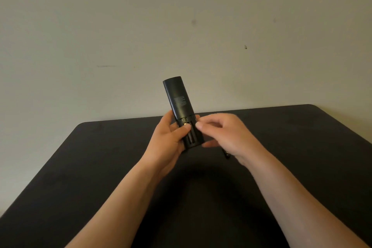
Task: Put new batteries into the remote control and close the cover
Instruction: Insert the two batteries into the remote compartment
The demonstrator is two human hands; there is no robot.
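Gripping remote (178,98) upright, left hand (168,143) round its lower end | right hand (223,133) fingertips pinched beside open battery bay, perhaps on a battery | table (100,167) below

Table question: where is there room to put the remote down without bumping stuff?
The table is bare left of the left hand, and between the forearms near the front edge. It is crowded under the right hand, where a small dark object, maybe a battery, lies. The remote is held above the table.

left hand (168,139): bare, no rings | right hand (225,137): bare, no rings | forearms: uncovered, no sleeves or watch
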